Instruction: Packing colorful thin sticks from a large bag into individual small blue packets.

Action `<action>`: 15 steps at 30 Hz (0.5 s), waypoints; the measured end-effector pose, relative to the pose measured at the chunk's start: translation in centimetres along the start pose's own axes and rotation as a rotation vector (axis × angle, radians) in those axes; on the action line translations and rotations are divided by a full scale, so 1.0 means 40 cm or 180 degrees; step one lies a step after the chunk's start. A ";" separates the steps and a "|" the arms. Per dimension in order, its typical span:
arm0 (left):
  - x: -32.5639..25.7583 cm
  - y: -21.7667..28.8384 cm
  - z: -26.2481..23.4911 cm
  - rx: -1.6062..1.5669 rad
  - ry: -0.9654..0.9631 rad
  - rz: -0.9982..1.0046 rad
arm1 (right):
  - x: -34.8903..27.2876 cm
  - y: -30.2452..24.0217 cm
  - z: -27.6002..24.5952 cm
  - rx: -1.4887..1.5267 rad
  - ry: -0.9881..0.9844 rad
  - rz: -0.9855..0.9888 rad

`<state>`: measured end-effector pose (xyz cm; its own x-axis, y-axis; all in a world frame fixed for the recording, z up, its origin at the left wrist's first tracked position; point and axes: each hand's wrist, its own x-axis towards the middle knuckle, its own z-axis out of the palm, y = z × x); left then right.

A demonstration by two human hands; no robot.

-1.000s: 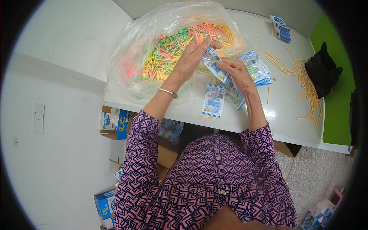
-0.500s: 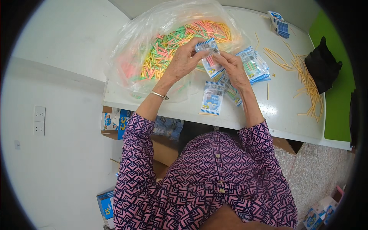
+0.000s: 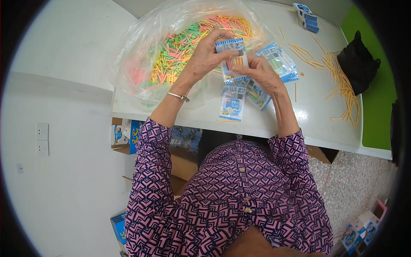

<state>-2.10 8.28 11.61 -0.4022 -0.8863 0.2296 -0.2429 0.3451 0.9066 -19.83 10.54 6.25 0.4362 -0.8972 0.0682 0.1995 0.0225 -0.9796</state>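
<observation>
Between my two hands is a small clear packet (image 3: 236, 46) with blue striped ends, and coloured sticks show through it. My left hand (image 3: 208, 55) pinches its left side, thumb across the front. On the lower right side, my right hand (image 3: 262, 73) grips it with the thumb pressed on the front. Below it, another blue-and-white packet (image 3: 232, 103) lies flat on the white table (image 3: 192, 115). Beside my right hand lie several overlapping packets (image 3: 278, 62) with green and pink sticks inside. A large clear plastic bag (image 3: 137, 47) holds a heap of short coloured sticks (image 3: 180, 53) behind my left hand.
Long pale-yellow sticks (image 3: 342, 85) are scattered at the table's right, beside a black bag (image 3: 358, 64). A stack of blue-and-white packets (image 3: 309, 20) stands at the far right. Under the table are an open carton (image 3: 122, 137) and other boxes.
The held packet has turned more upright and flat toward me, showing more of its sticks. My right hand has shifted slightly lower on it. The whole view has shifted a little.
</observation>
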 end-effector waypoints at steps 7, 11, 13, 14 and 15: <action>-0.007 0.002 -0.007 0.0190 -0.0087 -0.0152 | -0.007 0.001 -0.010 -0.0087 -0.0087 0.0418; -0.011 0.005 0.003 0.0174 0.0055 -0.0071 | -0.001 0.008 -0.008 0.0227 -0.0154 0.0292; -0.014 0.020 0.006 0.0300 -0.0048 -0.0009 | -0.002 0.014 -0.012 0.0237 -0.0161 0.0322; -0.012 0.016 0.009 0.0296 -0.0047 -0.0017 | -0.004 0.015 -0.015 0.0226 -0.0178 0.0341; -0.006 0.012 0.011 0.0616 0.0000 0.0289 | -0.005 0.016 -0.017 0.0212 -0.0199 0.0359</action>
<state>-2.52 8.78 11.82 -0.4300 -0.8490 0.3071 -0.3708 0.4763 0.7973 -20.37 10.44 5.48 0.5125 -0.8582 -0.0279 0.2031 0.1527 -0.9672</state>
